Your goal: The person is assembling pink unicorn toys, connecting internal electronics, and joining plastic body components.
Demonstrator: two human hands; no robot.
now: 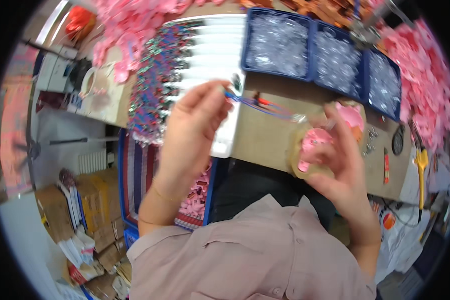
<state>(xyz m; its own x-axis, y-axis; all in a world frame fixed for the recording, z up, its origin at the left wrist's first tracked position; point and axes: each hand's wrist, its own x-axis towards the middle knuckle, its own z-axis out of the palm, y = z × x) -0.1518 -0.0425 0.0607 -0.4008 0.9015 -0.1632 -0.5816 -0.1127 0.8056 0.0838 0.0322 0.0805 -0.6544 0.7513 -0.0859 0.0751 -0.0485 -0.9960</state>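
My left hand (200, 107) is closed in a pinch on thin blue and red wires (267, 106). They stretch across to a pale, blurred end beside the fingers of my right hand (342, 160). That hand curls round a pink plastic part (315, 140), its thumb low and its index finger raised. A yellowish rounded holder (298, 161) lies under this part. Just beyond stands another pink piece (351, 116). Motion smears the right fingertips, so their exact contact with the wires is unclear.
A white ribbed tray (217, 37) carries many wired components (157, 75). Blue bins (277, 45) of clear plastic parts stand at the back. Pink parts (417, 75) heap at the right, near a yellow-handled tool (421, 162). A blue crate (125, 175) sits below left.
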